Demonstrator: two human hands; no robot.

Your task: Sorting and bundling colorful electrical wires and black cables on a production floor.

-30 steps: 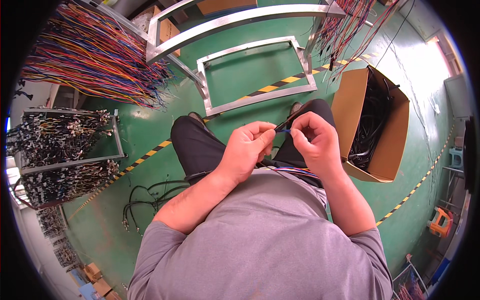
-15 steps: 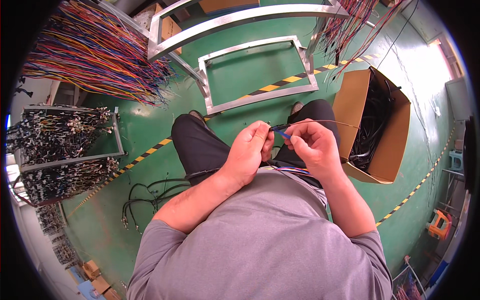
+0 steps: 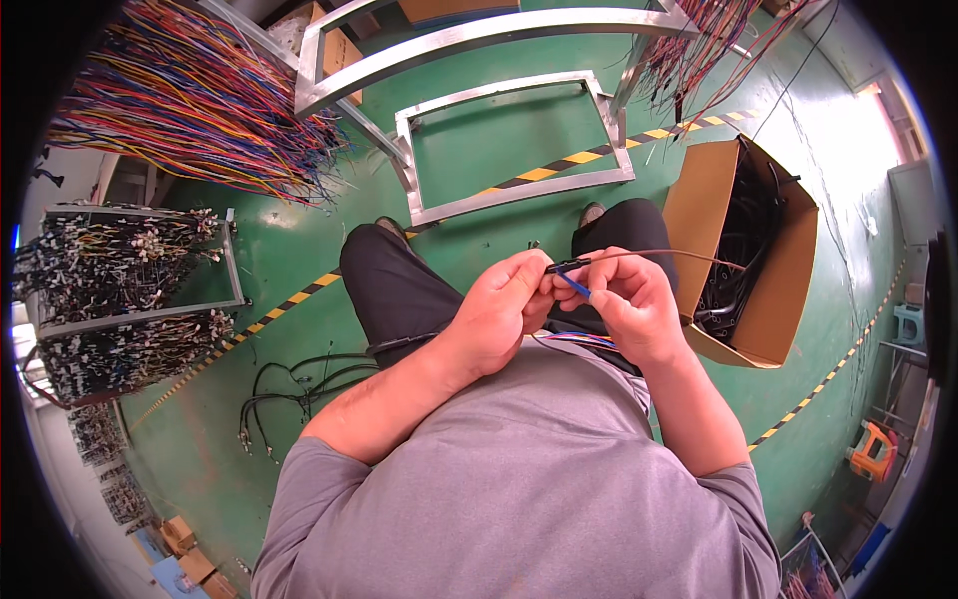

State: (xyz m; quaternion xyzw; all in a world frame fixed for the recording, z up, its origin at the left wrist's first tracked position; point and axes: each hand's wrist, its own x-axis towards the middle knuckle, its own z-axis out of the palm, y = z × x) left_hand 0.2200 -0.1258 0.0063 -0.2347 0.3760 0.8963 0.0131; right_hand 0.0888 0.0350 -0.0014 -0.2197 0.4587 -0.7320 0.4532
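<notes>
While we held both hands close together above our dark trousers (image 3: 399, 285), our left hand (image 3: 499, 304) was folded closed, its thumb and fingers gripping one end of a slim black piece (image 3: 569, 267). Our right hand (image 3: 639, 307) was curled, thumb and forefinger pinching a blue wire (image 3: 576, 287) just beneath that piece. From its other end a brown wire (image 3: 679, 252) ran past our right fingers, in front of a cardboard box (image 3: 704, 190); whether it touched them, we could not tell. Under our wrists, coloured wires (image 3: 584, 340) lay across the trousers against our grey shirt (image 3: 549, 449). On the green floor (image 3: 190, 449) we had looped black cables (image 3: 309, 395) to our left, and to our right the box, black tubing (image 3: 746, 230) heaped between its walls. Ahead of us stood a metal frame (image 3: 524, 198). Toward the floor's left edge we saw a crowded cable rack (image 3: 130, 260) and a thick wire bundle (image 3: 200, 110); near its right edge, an orange stool (image 3: 873, 451).
</notes>
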